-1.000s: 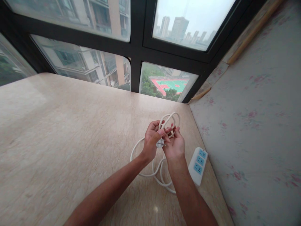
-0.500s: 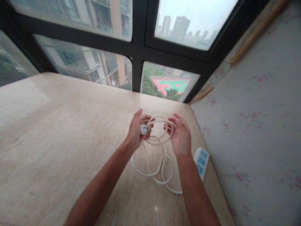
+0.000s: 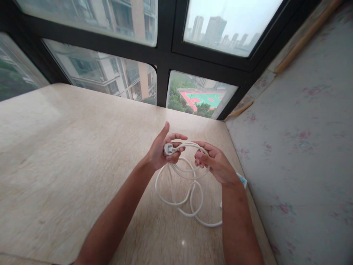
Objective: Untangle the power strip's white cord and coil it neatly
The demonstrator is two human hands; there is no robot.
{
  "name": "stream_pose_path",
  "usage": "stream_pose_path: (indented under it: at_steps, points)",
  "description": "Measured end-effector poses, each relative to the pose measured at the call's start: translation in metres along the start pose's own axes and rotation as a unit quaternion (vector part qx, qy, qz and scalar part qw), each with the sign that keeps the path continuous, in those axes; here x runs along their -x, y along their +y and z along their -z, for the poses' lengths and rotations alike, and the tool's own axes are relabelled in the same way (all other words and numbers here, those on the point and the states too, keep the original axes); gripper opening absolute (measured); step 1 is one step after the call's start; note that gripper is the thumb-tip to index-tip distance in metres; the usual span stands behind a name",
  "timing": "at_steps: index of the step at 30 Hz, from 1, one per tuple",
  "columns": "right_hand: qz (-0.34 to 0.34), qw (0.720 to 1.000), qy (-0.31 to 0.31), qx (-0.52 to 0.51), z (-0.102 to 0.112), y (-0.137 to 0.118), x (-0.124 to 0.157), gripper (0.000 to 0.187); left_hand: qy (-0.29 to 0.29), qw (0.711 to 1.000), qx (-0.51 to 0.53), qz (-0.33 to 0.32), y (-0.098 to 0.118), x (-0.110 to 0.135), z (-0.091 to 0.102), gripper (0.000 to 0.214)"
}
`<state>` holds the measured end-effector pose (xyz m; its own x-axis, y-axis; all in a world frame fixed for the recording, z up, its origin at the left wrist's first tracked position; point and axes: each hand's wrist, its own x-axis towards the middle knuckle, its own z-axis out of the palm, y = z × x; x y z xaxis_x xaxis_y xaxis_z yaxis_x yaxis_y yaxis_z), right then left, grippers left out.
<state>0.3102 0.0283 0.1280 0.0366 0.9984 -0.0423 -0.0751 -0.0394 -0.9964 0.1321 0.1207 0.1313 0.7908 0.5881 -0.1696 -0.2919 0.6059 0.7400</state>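
Note:
My left hand (image 3: 162, 150) holds the white plug (image 3: 168, 148) of a power strip's cord, fingers curled round it and thumb sticking up. My right hand (image 3: 215, 163) is closed on the white cable (image 3: 182, 191) a short way along, palm turned down. Between the two hands the cable runs in a short arc, and several loose loops hang beneath onto the marble counter (image 3: 68, 154). The white power strip (image 3: 242, 180) with blue sockets lies behind my right wrist, mostly hidden.
The beige marble counter stretches wide to the left. Dark-framed windows (image 3: 162, 59) run along its far edge. A wall with pale floral wallpaper (image 3: 303, 147) closes off the right side, right beside the power strip.
My hands moved apart from a joined position. The left carried the plug leftward; the right turned palm-down and closed on the cable. The loops dropped lower onto the counter.

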Motion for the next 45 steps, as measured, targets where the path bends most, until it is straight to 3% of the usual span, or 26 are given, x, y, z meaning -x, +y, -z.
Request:
stream_pose_path:
  at_steps: [3,7,11,16,22,27,30,33,37,40,45]
  points:
    - [0.002,0.999,0.002,-0.036,0.004,0.002,0.001,0.048,0.014,0.999,-0.012,-0.043,0.002,0.003,-0.003,0.049]
    - [-0.002,0.996,0.019,-0.088,-0.003,0.000,0.002,0.040,0.080,0.989,-0.073,-0.105,-0.001,0.003,-0.006,0.041]
    - [-0.016,0.997,0.013,-0.078,-0.012,-0.003,0.003,0.036,0.149,0.981,-0.092,-0.082,-0.003,-0.003,-0.004,0.037]
    - [-0.053,0.997,-0.050,0.010,-0.011,-0.005,0.007,0.046,0.199,0.971,-0.118,-0.063,-0.002,-0.005,-0.002,0.053]
    - [-0.078,0.989,-0.098,0.084,-0.003,-0.003,0.010,0.051,0.143,0.975,-0.165,-0.025,-0.005,-0.004,-0.002,0.070]
    - [-0.100,0.977,-0.135,0.131,-0.005,-0.003,0.012,0.045,0.138,0.968,-0.208,-0.027,-0.015,-0.006,-0.007,0.077]
    - [-0.096,0.975,-0.105,0.172,-0.010,-0.007,0.014,0.048,0.143,0.962,-0.230,-0.035,-0.021,-0.007,-0.010,0.085]
    - [-0.039,0.968,-0.044,0.246,-0.023,-0.010,0.015,0.047,0.151,0.954,-0.255,-0.050,-0.026,-0.006,-0.012,0.091]
    - [0.045,0.932,0.005,0.360,-0.044,-0.010,0.014,0.042,0.120,0.956,-0.263,-0.056,-0.028,-0.003,-0.013,0.095]
    - [0.048,0.911,0.005,0.409,-0.051,-0.012,0.013,0.045,0.075,0.966,-0.244,-0.041,-0.029,0.000,-0.014,0.100]
    - [0.044,0.889,-0.051,0.454,-0.047,-0.018,0.014,0.027,0.038,0.968,-0.248,-0.018,-0.029,0.003,-0.017,0.108]
